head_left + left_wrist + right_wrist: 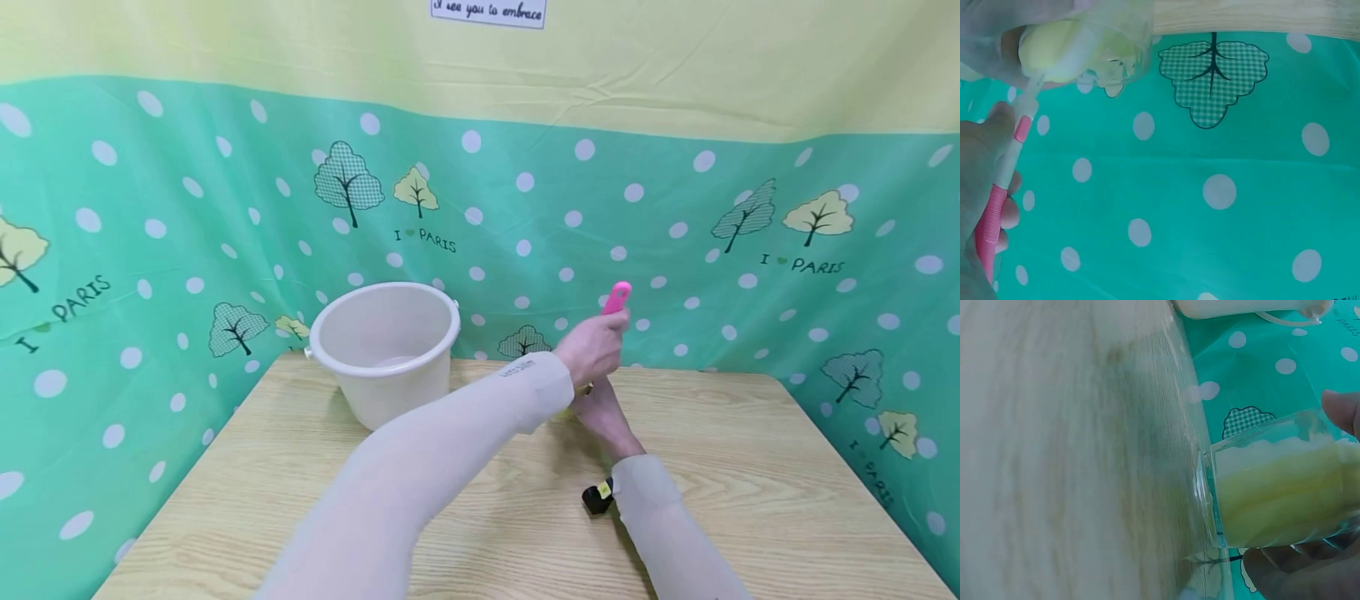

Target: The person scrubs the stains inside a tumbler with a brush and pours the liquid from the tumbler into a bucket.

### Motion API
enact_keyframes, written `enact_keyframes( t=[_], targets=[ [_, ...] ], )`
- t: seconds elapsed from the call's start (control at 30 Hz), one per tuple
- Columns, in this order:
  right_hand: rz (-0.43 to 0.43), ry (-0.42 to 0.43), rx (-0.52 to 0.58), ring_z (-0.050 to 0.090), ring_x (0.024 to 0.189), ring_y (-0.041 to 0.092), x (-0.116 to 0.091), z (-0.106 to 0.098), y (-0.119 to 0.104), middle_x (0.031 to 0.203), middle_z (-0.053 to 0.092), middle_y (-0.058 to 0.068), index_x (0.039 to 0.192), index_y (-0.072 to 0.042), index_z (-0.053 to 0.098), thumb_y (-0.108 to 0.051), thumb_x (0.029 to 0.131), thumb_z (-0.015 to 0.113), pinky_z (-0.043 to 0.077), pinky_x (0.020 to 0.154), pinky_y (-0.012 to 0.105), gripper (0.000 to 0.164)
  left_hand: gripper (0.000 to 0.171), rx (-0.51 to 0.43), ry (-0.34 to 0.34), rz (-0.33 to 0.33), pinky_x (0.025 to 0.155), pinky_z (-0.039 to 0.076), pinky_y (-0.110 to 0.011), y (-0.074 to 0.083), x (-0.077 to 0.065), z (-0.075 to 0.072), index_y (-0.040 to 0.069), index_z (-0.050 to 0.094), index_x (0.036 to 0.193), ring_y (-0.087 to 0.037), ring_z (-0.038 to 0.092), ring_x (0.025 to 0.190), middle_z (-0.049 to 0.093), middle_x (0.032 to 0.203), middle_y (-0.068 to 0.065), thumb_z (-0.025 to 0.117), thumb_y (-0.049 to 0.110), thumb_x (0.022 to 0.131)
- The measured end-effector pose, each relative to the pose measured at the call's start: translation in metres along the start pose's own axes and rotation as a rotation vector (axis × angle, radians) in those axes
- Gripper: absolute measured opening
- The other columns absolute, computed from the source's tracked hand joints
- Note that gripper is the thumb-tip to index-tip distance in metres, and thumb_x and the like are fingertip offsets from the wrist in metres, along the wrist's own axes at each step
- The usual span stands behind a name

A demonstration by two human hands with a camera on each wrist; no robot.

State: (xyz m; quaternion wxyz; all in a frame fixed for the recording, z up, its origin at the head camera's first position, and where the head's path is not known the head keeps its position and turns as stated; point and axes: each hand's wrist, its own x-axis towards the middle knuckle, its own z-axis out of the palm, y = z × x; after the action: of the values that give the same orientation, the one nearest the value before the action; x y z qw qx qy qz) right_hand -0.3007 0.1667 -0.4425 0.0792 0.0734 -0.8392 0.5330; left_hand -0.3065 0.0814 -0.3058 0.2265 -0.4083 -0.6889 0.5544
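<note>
My left hand (595, 346) grips a sponge cup brush by its pink-and-white handle (1007, 169). The pink end of that handle sticks up above the fist in the head view. A clear glass cup (1210, 494) is held by my right hand (602, 417), with the thumb on one side and the fingers on the other in the right wrist view. Inside the cup sits the brush's yellow-and-white sponge head (1285, 500). The left hand is above the right one, and the sleeve and hands mostly hide the cup in the head view.
A white bucket (390, 392) stands at the back left of the wooden table (495, 508). Behind the table hangs a green and yellow cloth (525, 217) with dots and trees. A small black camera (597, 498) is strapped at the right wrist.
</note>
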Motion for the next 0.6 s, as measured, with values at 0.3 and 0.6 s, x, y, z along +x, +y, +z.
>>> enact_keyframes(
  t=[0.3,0.6],
  targets=[
    [0.013,-0.066,0.078,0.021,0.138,0.029,-0.002,-0.002,0.0,0.154,0.019,0.011,0.152,-0.014,0.013,-0.016,0.084,0.07,0.024,0.111,0.051,0.089,0.029,0.027,-0.044,-0.014,0.106,0.016,-0.046,-0.003,0.002,0.008,0.018,0.064,0.116,-0.026,0.04,0.11,0.064,0.112,-0.002,0.056,0.012,0.089],
    [0.042,-0.092,0.113,0.007,0.144,0.031,-0.003,-0.001,-0.002,0.159,0.007,0.005,0.154,-0.019,0.008,-0.032,0.076,0.08,0.015,0.114,0.054,0.107,0.026,-0.031,-0.083,-0.041,0.107,0.015,-0.047,-0.007,0.001,0.018,0.023,0.065,0.114,-0.03,0.037,0.118,0.066,0.11,0.002,0.062,0.022,0.089]
  ],
)
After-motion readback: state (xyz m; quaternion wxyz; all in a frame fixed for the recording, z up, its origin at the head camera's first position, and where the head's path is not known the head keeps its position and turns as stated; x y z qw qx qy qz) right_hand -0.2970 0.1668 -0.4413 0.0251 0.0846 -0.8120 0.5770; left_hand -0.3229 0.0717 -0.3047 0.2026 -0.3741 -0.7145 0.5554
